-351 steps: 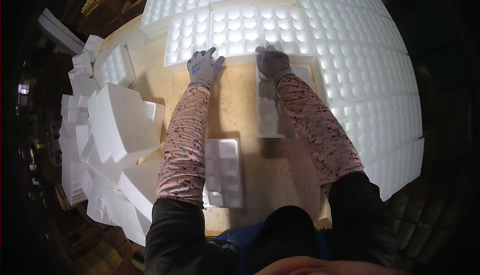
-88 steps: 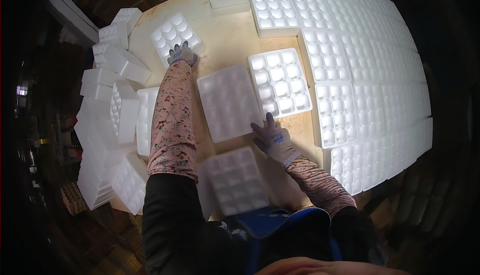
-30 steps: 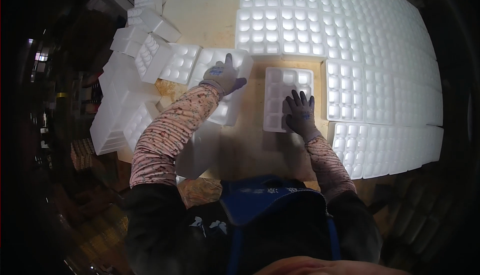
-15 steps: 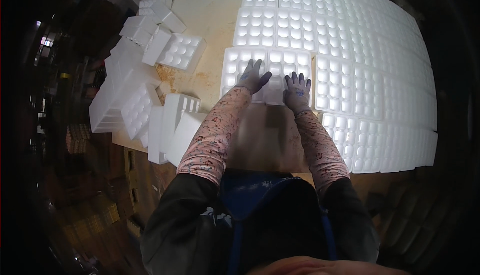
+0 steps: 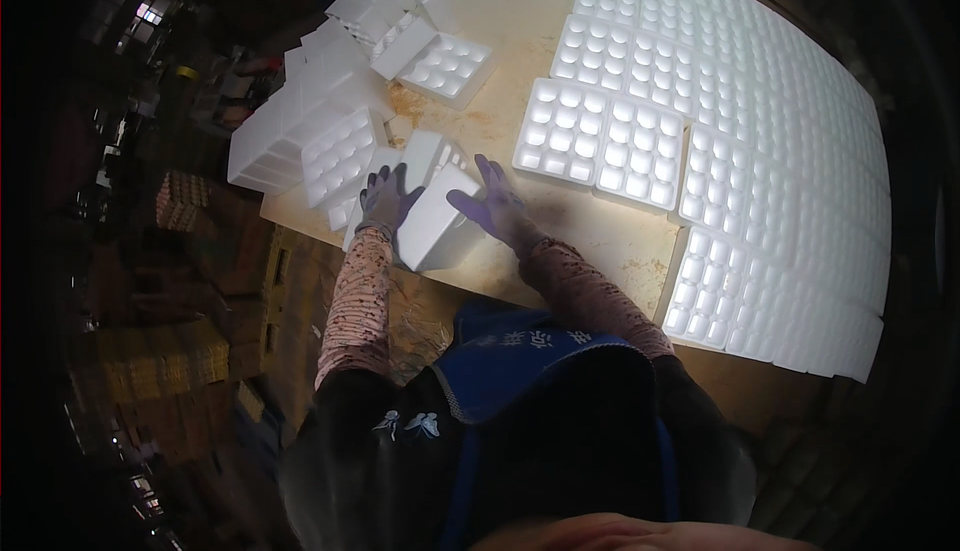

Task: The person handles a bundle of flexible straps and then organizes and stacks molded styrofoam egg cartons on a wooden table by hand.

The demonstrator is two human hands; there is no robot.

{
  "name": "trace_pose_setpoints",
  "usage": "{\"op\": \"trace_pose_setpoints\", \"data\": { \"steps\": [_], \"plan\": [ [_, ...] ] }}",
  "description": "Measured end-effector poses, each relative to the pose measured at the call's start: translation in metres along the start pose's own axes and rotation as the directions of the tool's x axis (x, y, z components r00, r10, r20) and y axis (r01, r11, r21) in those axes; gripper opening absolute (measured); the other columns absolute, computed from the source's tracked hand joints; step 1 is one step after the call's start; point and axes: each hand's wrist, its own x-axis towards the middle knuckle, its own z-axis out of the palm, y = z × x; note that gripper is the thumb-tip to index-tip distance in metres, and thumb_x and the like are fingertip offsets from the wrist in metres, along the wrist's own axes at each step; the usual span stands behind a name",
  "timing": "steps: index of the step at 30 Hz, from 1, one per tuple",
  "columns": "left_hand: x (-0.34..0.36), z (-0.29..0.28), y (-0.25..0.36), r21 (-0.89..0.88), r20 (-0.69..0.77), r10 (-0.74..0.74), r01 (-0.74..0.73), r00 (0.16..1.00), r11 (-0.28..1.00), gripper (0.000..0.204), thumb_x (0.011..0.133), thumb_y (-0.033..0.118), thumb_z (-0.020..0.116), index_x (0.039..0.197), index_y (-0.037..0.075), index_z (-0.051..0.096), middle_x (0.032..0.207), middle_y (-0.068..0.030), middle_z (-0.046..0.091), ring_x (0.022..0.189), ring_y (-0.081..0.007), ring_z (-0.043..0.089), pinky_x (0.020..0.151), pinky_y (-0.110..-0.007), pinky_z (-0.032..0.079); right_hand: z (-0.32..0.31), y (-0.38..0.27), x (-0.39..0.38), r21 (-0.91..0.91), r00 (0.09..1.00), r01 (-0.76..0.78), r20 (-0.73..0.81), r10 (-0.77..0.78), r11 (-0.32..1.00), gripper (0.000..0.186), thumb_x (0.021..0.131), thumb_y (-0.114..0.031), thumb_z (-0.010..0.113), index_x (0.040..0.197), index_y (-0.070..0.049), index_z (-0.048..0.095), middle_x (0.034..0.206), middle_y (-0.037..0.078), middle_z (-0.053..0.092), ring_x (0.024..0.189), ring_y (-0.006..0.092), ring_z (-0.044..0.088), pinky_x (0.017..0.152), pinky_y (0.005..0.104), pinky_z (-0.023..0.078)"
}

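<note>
A white foam tray with round hollows is a kind seen all over the table. My left hand (image 5: 388, 201), in a grey-purple glove, has its fingers spread at the left side of a tilted white foam tray (image 5: 437, 221). My right hand (image 5: 496, 205), gloved alike, is also open, its thumb by that tray's upper right side. Whether either palm touches the tray I cannot tell. Just behind it stands another foam tray (image 5: 425, 154) on its side. Two foam trays, a left one (image 5: 560, 129) and a right one (image 5: 637, 154), lie hollows up, side by side.
Rows of foam trays (image 5: 770, 191) cover the right part of the wooden table (image 5: 510, 11). A loose heap of foam trays (image 5: 325, 81) lies along its left side, one tray (image 5: 445, 66) hollows up. Pallets (image 5: 270, 301) stand on the floor beyond the left edge.
Both hands have left the two side-by-side trays and moved left to the loose tilted tray. The view has turned, so the table sits further right in it.
</note>
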Motion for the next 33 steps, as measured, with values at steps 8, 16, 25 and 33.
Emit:
{"op": "trace_pose_setpoints", "data": {
  "steps": [8, 16, 25, 33],
  "plan": [
    [-0.036, 0.036, -0.026, 0.052, -0.212, 0.278, -0.273, 0.937, 0.961, 0.088, 0.083, 0.024, 0.068, 0.157, 0.000, 0.025, 0.162, -0.0223, 0.028, 0.151, -0.0410, 0.021, 0.121, -0.062, 0.013, -0.042, -0.030, -0.136, 0.278, 0.907, -0.257, -0.262, 0.331, 0.926, 0.066, 0.092, -0.019, 0.069, 0.150, 0.000, 0.045, 0.101, 0.002, 0.064, 0.082, 0.0073, 0.054, 0.071, 0.0223, 0.045],
    [-0.078, 0.074, -0.040, -0.314, -0.232, 0.497, -0.548, 0.836, 0.776, 0.068, 0.086, 0.009, 0.052, 0.151, -0.001, 0.035, 0.122, -0.0303, 0.063, 0.108, -0.0462, 0.062, 0.092, -0.051, 0.051, -0.028, 0.019, -0.324, -0.454, 0.772, -0.475, -0.626, 0.110, 0.754, 0.075, 0.082, -0.009, 0.067, 0.151, -0.003, 0.039, 0.154, 0.023, 0.042, 0.143, 0.0389, 0.040, 0.118, 0.0459, 0.032],
    [-0.055, 0.200, -0.066, -0.606, 0.060, 0.138, -0.074, 0.989, 0.792, 0.078, 0.088, 0.015, 0.051, 0.157, -0.005, 0.020, 0.144, -0.0342, 0.049, 0.127, -0.0466, 0.054, 0.108, -0.048, 0.043, 0.022, 0.037, -0.284, -0.769, 0.853, -0.515, -0.414, 0.318, 0.378, 0.072, 0.087, -0.039, 0.068, 0.153, -0.026, 0.042, 0.159, 0.018, 0.037, 0.147, 0.0449, 0.029, 0.115, 0.0631, 0.027],
    [-0.077, 0.208, 0.059, -0.740, 0.085, 0.457, -0.251, 0.885, 0.624, 0.078, 0.084, 0.011, 0.052, 0.155, -0.001, 0.023, 0.135, -0.0326, 0.056, 0.124, -0.0450, 0.057, 0.106, -0.046, 0.045, -0.021, 0.055, -0.253, -0.530, 0.765, -0.583, -0.613, 0.196, 0.616, 0.052, 0.093, -0.032, 0.063, 0.139, -0.008, 0.056, 0.144, 0.025, 0.053, 0.136, 0.0515, 0.042, 0.110, 0.0542, 0.038]
  ]
}}
